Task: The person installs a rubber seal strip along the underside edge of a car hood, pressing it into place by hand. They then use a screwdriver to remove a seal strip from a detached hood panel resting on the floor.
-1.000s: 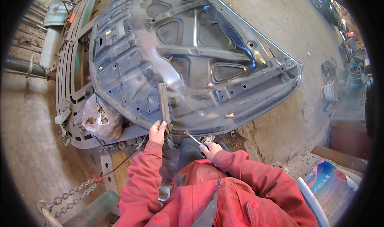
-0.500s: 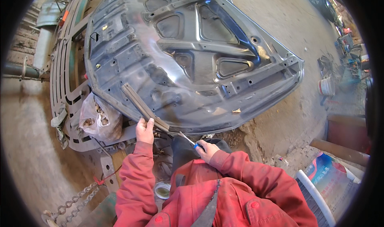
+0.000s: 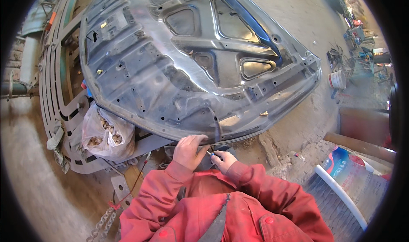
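A dark metal car hood (image 3: 162, 93) lies with its ribbed underside up in front of me. My left hand (image 3: 187, 153) is closed at its near edge, fingers over the rim and thumb beneath; what lies under the fingers is partly hidden. Just right of those fingertips a narrow dark strip (image 3: 216, 126) rises from the rim. My right hand (image 3: 223, 161) grips a screwdriver (image 3: 211, 154) with some blue on its handle. Its shaft points toward the left thumb, and its tip is hidden near the rim.
At the hood's left corner sits a filled plastic bag (image 3: 106, 133) on a slotted metal frame (image 3: 53, 88). A chain (image 3: 102, 220) hangs at lower left. To the right are a brown pipe (image 3: 360, 147), a white bucket (image 3: 338, 80) and a printed sheet (image 3: 351, 174).
My left hand has moved right along the rim, close to my right hand. The long grey-brown strip it held no longer lies across the hood's left part. The screwdriver has come up to the left thumb.
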